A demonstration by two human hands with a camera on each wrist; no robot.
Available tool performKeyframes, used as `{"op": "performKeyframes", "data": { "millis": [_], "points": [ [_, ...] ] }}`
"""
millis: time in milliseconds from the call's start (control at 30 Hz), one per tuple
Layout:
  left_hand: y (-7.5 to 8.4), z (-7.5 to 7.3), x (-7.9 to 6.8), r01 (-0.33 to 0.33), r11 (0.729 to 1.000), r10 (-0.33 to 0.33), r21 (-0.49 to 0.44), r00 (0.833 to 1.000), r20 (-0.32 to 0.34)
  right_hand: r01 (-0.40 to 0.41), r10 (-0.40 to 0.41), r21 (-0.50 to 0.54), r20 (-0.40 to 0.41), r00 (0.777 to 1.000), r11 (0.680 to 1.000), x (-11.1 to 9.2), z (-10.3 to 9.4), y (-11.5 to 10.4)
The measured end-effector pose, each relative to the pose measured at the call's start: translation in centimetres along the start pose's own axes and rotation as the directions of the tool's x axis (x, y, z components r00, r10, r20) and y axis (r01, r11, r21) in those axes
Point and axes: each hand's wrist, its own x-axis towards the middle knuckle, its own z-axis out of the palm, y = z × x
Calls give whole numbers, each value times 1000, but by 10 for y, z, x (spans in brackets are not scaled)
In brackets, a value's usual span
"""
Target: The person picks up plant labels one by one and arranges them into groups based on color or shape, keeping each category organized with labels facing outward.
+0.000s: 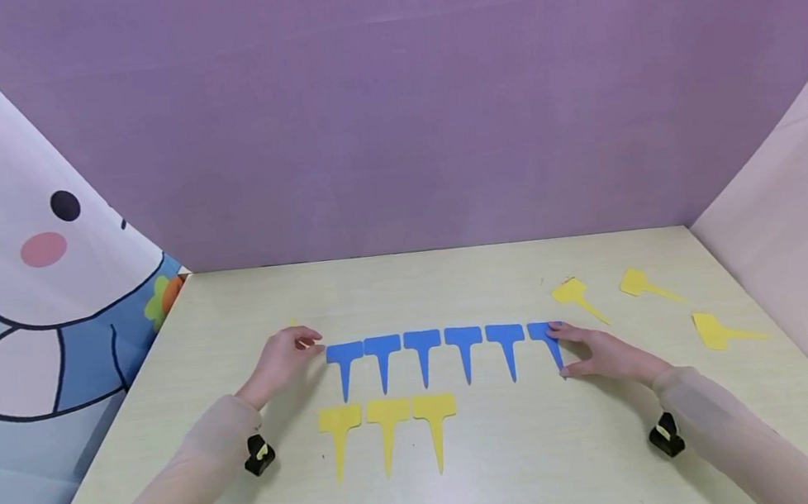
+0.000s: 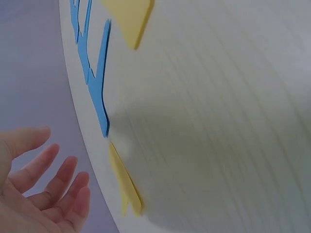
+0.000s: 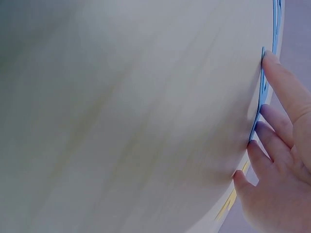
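Note:
Several flat blue T-shaped plant labels (image 1: 422, 341) lie in a row, stems toward the person. My right hand (image 1: 602, 352) rests spread fingers on the head of the rightmost blue plant label (image 1: 539, 331), with the thumb at its stem tip; the right wrist view shows those fingertips along the blue label (image 3: 257, 121). Left of the row, my left hand (image 1: 285, 359) hovers with loosely bent fingers and holds nothing. Near it lies a yellow plant label (image 2: 127, 184), mostly hidden behind the hand in the head view. Three yellow plant labels (image 1: 388, 411) form a second row below the blue one.
Three loose yellow labels (image 1: 647, 285) lie turned at various angles at the table's right side. A purple cloth wall (image 1: 419, 117) stands behind the pale wooden table (image 1: 534, 470). A printed cartoon cloth (image 1: 24, 328) hangs at left, a pale cloth (image 1: 807, 181) at right.

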Motion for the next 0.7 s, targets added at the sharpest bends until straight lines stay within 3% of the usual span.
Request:
{"op": "performKeyframes", "data": {
  "millis": [167, 700],
  "points": [
    [-7, -2, 0, 28, 998, -27, 51, 999, -17, -5, 5, 1, -2, 1000, 1000, 0, 1, 0],
    [-22, -8, -1, 141, 988, -139, 56, 990, -30, -15, 15, -4, 4, 1000, 1000, 2, 2, 4]
  ]
}}
